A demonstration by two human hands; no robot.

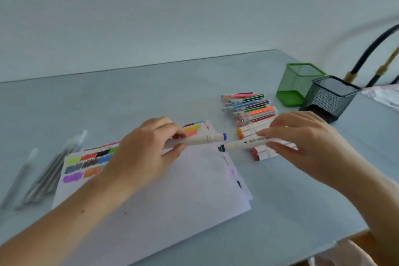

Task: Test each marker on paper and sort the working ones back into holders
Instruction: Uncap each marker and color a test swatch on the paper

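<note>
White markers (244,143): 2 held; 2 mesh holders (326,95).

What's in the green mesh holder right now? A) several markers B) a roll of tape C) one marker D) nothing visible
D: the green mesh holder shows only its bare base through the mesh, while the thin markers lie in a pile on the table beside it.
</note>
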